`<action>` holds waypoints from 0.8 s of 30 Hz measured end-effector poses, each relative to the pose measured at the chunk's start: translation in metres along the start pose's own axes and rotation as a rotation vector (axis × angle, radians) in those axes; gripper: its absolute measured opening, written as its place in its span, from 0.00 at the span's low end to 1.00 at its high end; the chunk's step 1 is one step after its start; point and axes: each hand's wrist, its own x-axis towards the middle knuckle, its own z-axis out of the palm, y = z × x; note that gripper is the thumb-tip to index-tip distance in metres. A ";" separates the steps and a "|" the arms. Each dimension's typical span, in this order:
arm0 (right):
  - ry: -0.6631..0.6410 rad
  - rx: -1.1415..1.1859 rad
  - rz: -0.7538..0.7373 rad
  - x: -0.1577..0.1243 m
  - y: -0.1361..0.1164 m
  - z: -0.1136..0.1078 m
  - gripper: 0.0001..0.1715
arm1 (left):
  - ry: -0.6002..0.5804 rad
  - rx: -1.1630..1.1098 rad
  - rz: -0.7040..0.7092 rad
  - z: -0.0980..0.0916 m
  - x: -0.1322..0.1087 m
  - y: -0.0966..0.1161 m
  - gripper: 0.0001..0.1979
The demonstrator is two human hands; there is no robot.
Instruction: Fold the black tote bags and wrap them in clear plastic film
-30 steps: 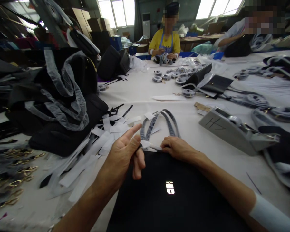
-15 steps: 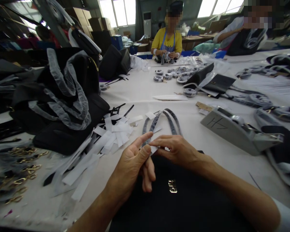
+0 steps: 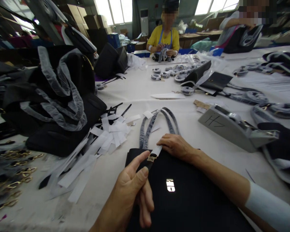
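Observation:
A black handbag (image 3: 183, 199) with a shiny metal logo (image 3: 170, 185) lies flat in front of me. Its two wrapped grey handles (image 3: 157, 124) loop away over the white table. My left hand (image 3: 132, 190) is closed, thumb and forefinger pinching a short black strap (image 3: 150, 160) with a gold buckle near the bag's top edge. A white paper strip (image 3: 157, 150) runs from that strap up to my right hand (image 3: 176, 146), whose fingers are closed over its far end at the bag's rim.
A heap of white paper strips (image 3: 103, 138) lies left of the bag, beside stacked black bags with foam wrap (image 3: 53, 96). A grey tape dispenser (image 3: 229, 127) stands at the right. Gold hardware (image 3: 12, 174) lies far left. Two people work at the table's far side.
My left hand has pulled back toward me and now pinches the buckled strap. The paper strip is stretched out between my two hands, which were close together before.

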 end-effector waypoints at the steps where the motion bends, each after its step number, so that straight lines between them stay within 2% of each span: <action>1: -0.035 0.020 0.030 0.001 0.000 -0.004 0.12 | 0.005 -0.021 -0.040 -0.003 -0.002 -0.004 0.38; 4: -0.074 0.043 0.064 0.002 -0.012 -0.019 0.17 | 0.001 -0.078 -0.117 -0.010 -0.007 -0.014 0.39; 7: -0.018 -0.043 -0.066 -0.001 -0.038 -0.032 0.30 | -0.027 -0.110 -0.141 -0.012 -0.010 -0.019 0.38; 8: -0.018 -0.081 -0.133 -0.003 -0.047 -0.034 0.30 | -0.034 -0.118 -0.143 -0.011 -0.010 -0.019 0.38; 11: -0.057 -0.154 -0.304 -0.007 -0.057 -0.028 0.15 | -0.051 -0.130 -0.142 -0.009 -0.009 -0.019 0.37; 15: 0.045 -0.153 -0.317 -0.010 -0.031 -0.013 0.16 | -0.090 -0.061 -0.157 -0.013 -0.006 -0.028 0.42; 19: 0.080 -0.138 -0.296 -0.009 -0.008 -0.005 0.18 | -0.135 0.225 -0.203 -0.020 -0.001 -0.041 0.44; 24: 0.025 -0.172 -0.231 -0.010 -0.021 -0.005 0.17 | -0.139 0.849 -0.080 -0.012 -0.002 -0.038 0.32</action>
